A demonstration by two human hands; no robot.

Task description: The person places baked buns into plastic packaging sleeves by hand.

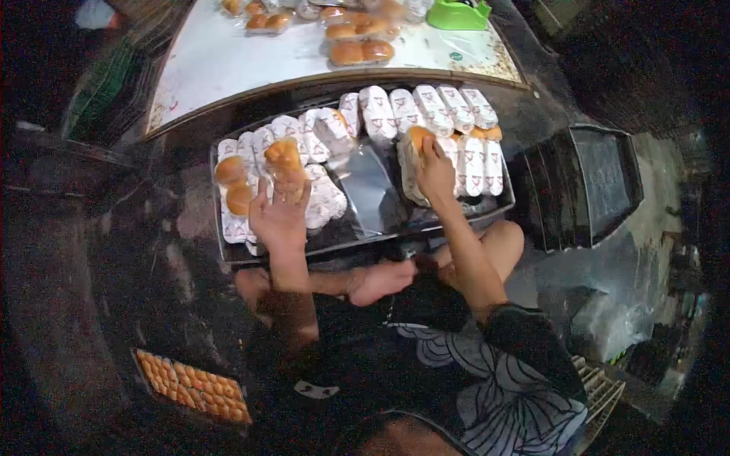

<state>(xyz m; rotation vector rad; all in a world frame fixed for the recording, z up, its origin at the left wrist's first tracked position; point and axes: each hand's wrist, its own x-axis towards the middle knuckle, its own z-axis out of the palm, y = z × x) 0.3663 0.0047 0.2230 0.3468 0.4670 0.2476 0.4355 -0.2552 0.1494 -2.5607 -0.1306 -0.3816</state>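
My left hand [280, 220] is palm up under a golden-brown bread roll [284, 161] that looks wrapped in clear film. Its thumb and fingers sit on either side of the roll's lower end. My right hand [436, 175] grips the top of another roll [417, 141] at the right part of a large dark tray [350, 247]. That roll stands beside rows of bread packs in white printed wrappers [473, 167]. Two loose-looking rolls [237, 186] lie on wrapped packs at the tray's left. A clear plastic sheet or bag [372, 190] lies in the tray's middle.
Beyond the tray is a white table [220, 68] with bagged buns [361, 52] and a green plastic holder [458, 14]. Stacked dark trays [604, 178] stand at right, near clear plastic bags [612, 323]. A pan of buns [194, 386] is at lower left.
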